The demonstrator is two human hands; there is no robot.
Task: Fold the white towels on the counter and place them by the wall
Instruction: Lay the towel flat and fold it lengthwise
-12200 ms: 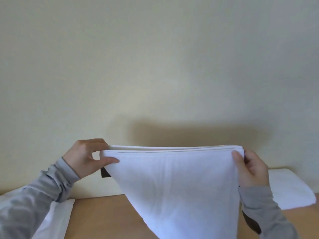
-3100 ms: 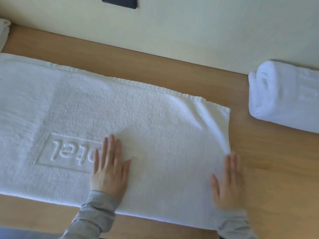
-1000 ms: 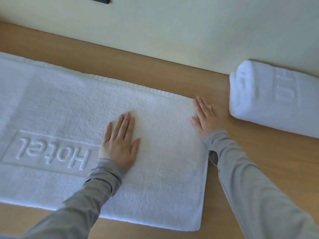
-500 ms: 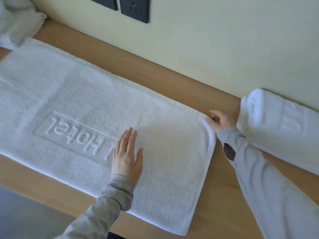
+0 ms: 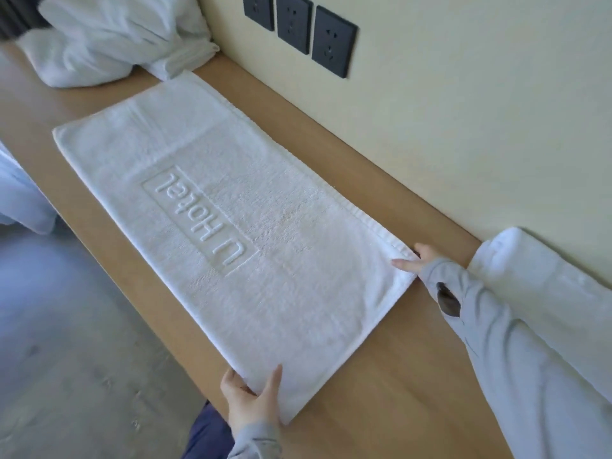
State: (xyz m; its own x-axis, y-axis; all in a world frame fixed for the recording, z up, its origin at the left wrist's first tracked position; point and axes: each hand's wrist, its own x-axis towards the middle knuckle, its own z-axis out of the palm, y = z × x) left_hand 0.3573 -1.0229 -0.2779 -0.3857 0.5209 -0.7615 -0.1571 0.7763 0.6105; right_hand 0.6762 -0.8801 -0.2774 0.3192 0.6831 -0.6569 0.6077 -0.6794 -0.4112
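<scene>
Towel (image 5: 231,233) in left fingers (image 5: 274,385), right fingers (image 5: 406,264)

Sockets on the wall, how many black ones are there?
3, in a row on the wall: left socket, middle socket, right socket. More may hide above the frame.

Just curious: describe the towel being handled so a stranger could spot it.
Under the wall sockets, on the counter, lies a flat towel. Unlike the crumpled pile and the folded towel, it reads "U Hotel", left hand and right hand gripping its corners.
</scene>
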